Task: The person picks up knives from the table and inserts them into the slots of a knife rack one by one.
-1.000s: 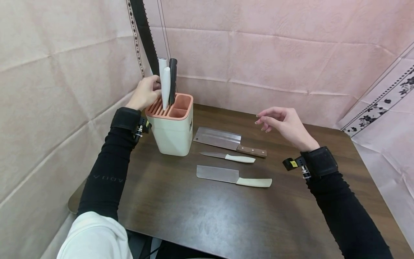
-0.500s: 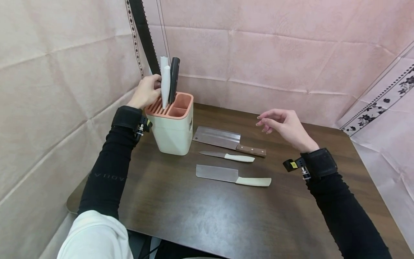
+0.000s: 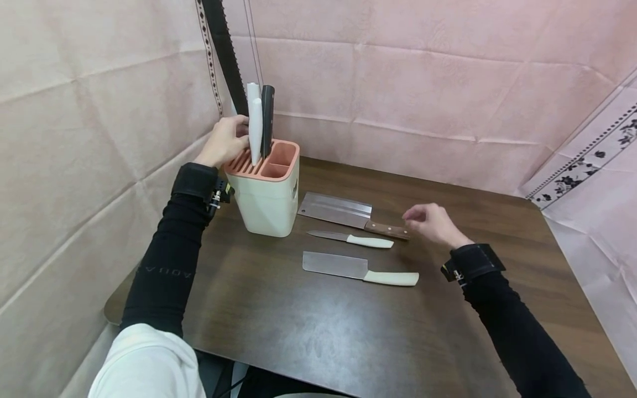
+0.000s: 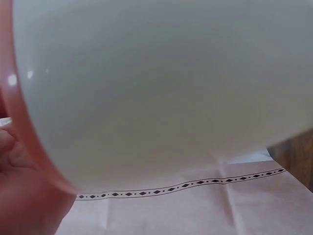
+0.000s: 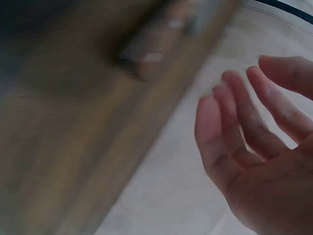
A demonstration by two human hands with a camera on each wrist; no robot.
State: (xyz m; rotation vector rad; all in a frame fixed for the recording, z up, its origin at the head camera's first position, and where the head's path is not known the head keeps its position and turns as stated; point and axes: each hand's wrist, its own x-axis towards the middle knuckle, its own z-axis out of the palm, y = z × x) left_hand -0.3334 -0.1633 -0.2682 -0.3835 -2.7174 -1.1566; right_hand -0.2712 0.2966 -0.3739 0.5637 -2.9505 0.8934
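While the right hand (image 3: 432,222), fingers loosely curved and pinching nothing, is hovering, a broad steel cleaver (image 3: 353,215) with a riveted wooden handle is lying just beside it. Toward the worktop's (image 3: 278,315) back-left corner, the left hand (image 3: 224,143) is curving over a pale-green, pink-topped knife holder (image 3: 266,204); its fingertips are hiding behind handles, so its grip cannot be told. Three blades are lying out: the cleaver farthest back, a slim white-handled knife (image 3: 355,240), then a rectangular cream-handled knife (image 3: 360,270). Three handles are standing in the holder: two smooth white handles (image 3: 256,132), one black handle (image 3: 267,119). Bare brown wood is stretching widely toward the front and right edges.
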